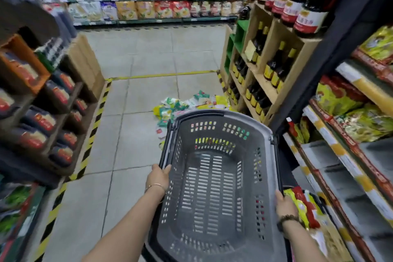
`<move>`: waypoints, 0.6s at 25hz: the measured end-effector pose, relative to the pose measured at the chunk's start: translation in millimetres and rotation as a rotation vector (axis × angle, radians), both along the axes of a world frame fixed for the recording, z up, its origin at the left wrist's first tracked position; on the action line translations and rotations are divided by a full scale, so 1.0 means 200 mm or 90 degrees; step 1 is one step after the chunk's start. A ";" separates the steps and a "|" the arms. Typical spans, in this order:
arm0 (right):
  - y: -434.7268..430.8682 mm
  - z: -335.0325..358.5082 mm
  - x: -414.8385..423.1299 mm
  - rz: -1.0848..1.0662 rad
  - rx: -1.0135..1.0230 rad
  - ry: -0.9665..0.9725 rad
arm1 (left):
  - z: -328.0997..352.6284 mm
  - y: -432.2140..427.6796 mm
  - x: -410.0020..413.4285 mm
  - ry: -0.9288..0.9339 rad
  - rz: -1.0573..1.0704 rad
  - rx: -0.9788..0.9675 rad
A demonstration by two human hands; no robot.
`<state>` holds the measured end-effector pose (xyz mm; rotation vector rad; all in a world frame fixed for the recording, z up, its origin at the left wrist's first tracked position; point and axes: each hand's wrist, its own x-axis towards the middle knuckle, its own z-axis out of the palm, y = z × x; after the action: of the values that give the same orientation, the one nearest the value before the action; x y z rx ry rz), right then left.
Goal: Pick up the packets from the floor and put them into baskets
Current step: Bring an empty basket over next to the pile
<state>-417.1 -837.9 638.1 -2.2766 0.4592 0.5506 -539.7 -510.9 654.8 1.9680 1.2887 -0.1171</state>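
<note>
— Where are the packets (187, 104)?

— Heaped on the floor (138, 134), just beyond the far rim of the basket (197, 113), close against the foot of the wooden bottle rack (306, 49) at the aisle's right edge.

— And the hands?

— Both are busy. The left hand (159, 176) grips the basket's left rim, thumb over the edge. The right hand (284, 204) holds the right rim, its fingers hidden behind the wall. The basket looks empty.

— What might go wrong?

— The basket hides the nearest packets, so a foot could land on one and slip, or burst it. Swinging the basket down beside the rack could knock the low bottles (255, 100). And neither hand can pick anything up until the basket is set down.
</note>
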 end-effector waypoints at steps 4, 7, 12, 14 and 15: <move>0.08 -0.01 0.18 -0.112 -0.020 0.010 | -0.06 0.16 0.46 0.023 -0.103 -0.011; 0.13 -0.12 0.34 -0.197 -0.019 0.044 | -0.17 0.22 0.89 0.033 -0.186 -0.011; 0.25 -0.38 0.64 -0.347 -0.010 0.067 | -0.28 0.30 1.60 0.057 -0.299 0.025; 0.28 -0.46 0.68 -0.390 -0.035 0.106 | -0.32 0.31 1.77 0.085 -0.335 0.031; 0.27 -0.51 0.71 -0.403 -0.046 0.113 | -0.36 0.30 1.83 0.089 -0.352 0.033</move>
<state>-275.2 -783.4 535.2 -1.9964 1.2440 0.4099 -172.7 -450.9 582.2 2.3474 0.8023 -0.5019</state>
